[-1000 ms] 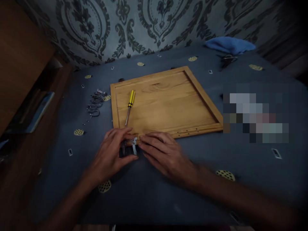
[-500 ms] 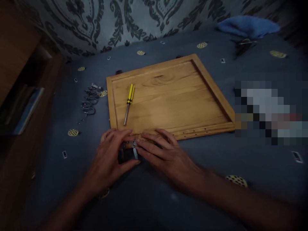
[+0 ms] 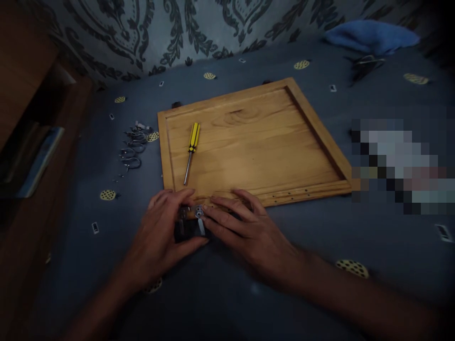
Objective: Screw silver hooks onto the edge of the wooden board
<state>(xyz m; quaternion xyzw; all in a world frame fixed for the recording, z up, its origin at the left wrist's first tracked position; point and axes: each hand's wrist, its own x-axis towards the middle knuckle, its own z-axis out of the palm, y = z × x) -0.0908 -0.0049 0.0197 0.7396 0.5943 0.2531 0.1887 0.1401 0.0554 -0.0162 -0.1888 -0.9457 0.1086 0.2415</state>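
A book (image 3: 39, 163) lies on the shelf (image 3: 21, 199) at far left. Metal clips (image 3: 132, 147) sit bunched on the blue cover (image 3: 249, 293), seemingly kept together within reach. A screwdriver (image 3: 191, 151) rests unheld on the wooden panel (image 3: 256, 142), tip toward the person. The left hand (image 3: 159, 234) is half-curled, thumb under and fingers over a small hinge (image 3: 199, 215) at the panel's near edge, apparently steadying it. The right hand (image 3: 249, 234) lies nearly flat, fingertips pressing the hinge's right side, gripping nothing. A cloth (image 3: 369, 35) lies far right.
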